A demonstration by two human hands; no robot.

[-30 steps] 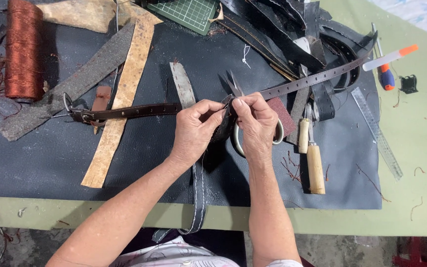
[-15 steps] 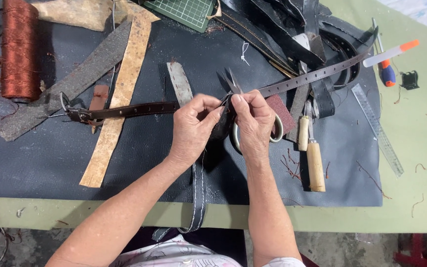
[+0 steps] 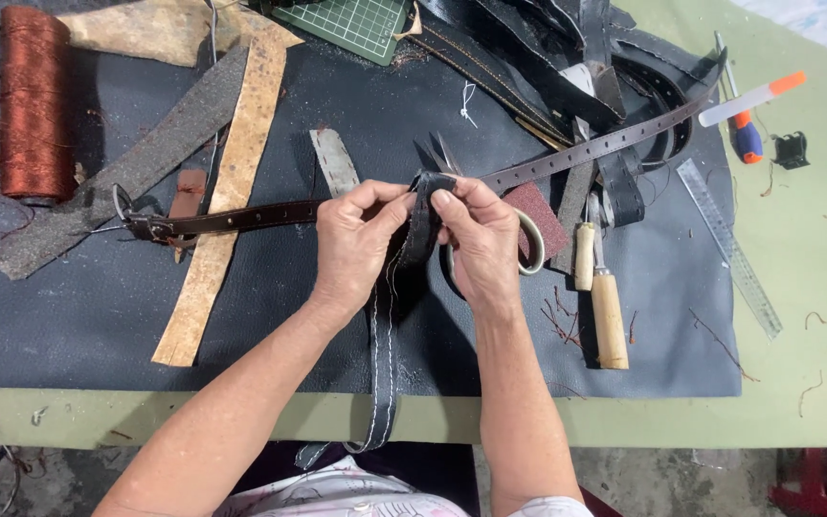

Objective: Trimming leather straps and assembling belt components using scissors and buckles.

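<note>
The strap [image 3: 387,316] I pinch is black with pale stitching down each edge. Under it lies a dark blue-grey leather mat [image 3: 98,316] on my olive-green bench [image 3: 815,287]. The thread spool [image 3: 34,103] is coppery red-brown, the belt [image 3: 232,219] dark brown, the long leather strip [image 3: 227,206] mottled tan. The cutting mat [image 3: 351,24] is green with a white grid, and the awl handles [image 3: 609,321] are pale wood.

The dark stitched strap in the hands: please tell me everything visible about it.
The dark stitched strap looks like grey-black leather with pale stitching along both edges. Its top end is pinched between the left hand and the right hand. It runs down across the dark mat and hangs over the table edge.
</note>
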